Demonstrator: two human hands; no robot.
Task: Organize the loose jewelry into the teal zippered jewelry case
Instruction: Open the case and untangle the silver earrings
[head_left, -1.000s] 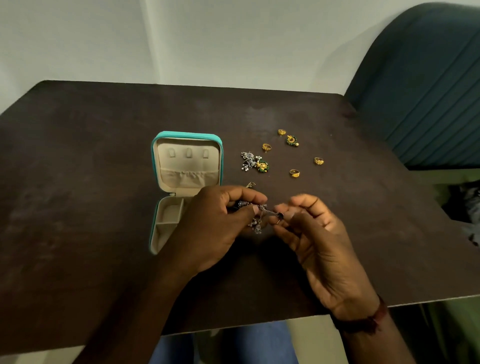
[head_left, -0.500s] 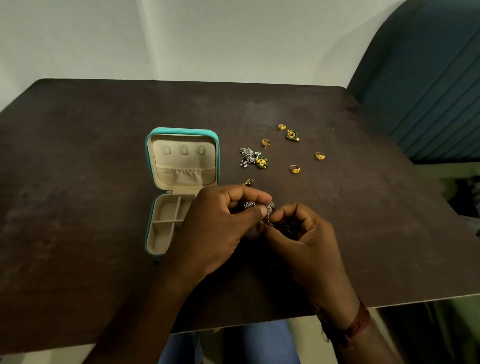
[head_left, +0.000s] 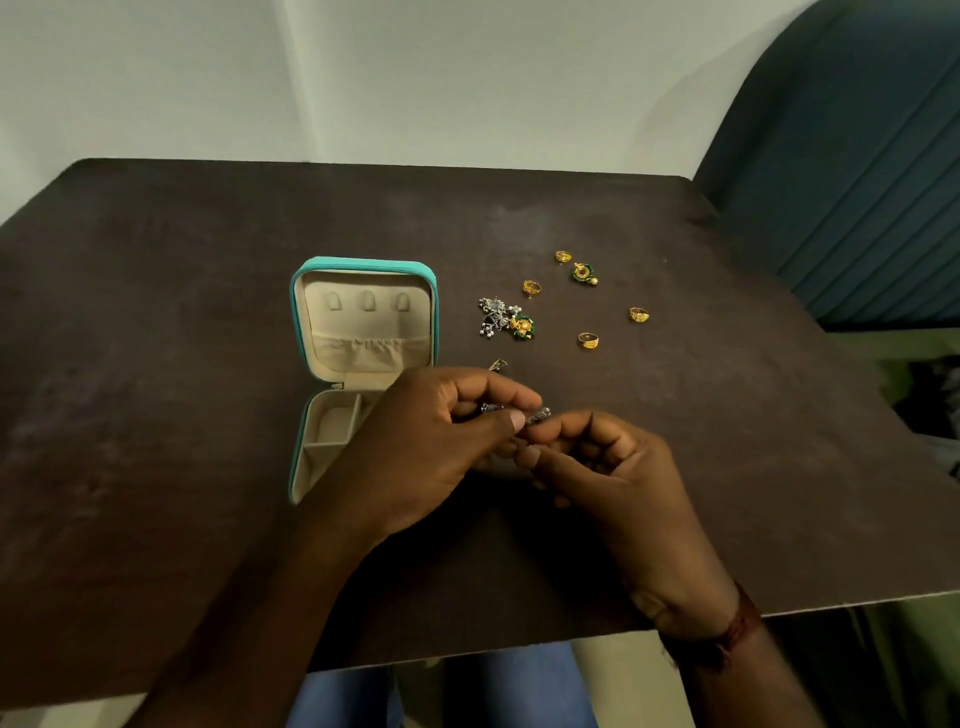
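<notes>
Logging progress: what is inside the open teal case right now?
Visible beige compartments in the teal case hold no jewelry; none shows in the lid. The left hand, pinching a silver piece, covers the tray's right part.

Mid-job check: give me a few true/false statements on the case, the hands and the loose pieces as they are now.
1. The teal jewelry case lies open on the table. True.
2. The left hand and the right hand pinch one silver piece between them. True.
3. Every gold ring is stowed in the case. False: four gold rings lie on the table to the right of the case.
4. The case's tray holds earrings. False: the compartments that show look empty, though the left hand hides part of the tray.
</notes>
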